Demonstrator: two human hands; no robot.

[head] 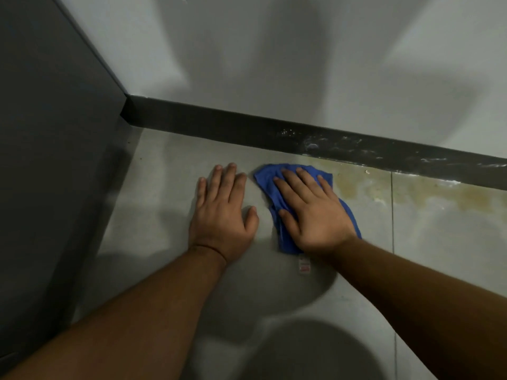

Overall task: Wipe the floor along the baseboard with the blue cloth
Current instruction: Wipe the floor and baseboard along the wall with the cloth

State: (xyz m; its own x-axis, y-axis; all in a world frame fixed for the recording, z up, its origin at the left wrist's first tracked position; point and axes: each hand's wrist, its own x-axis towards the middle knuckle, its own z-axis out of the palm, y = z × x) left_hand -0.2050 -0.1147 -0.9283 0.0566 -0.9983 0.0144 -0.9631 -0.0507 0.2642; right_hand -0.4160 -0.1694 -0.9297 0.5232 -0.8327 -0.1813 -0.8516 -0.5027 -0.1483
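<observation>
While your right hand (312,212) presses flat, fingers straight, on the limp crumpled blue cloth (264,179) near the dark grey baseboard (219,124), your left hand (222,209) rests open-palmed on the grey tiled floor (164,187). The cloth likely bunches, so press its middle.

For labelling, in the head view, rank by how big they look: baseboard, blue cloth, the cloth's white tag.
1. baseboard, largest.
2. blue cloth, partly hidden under the right hand.
3. white tag, smallest.
</observation>
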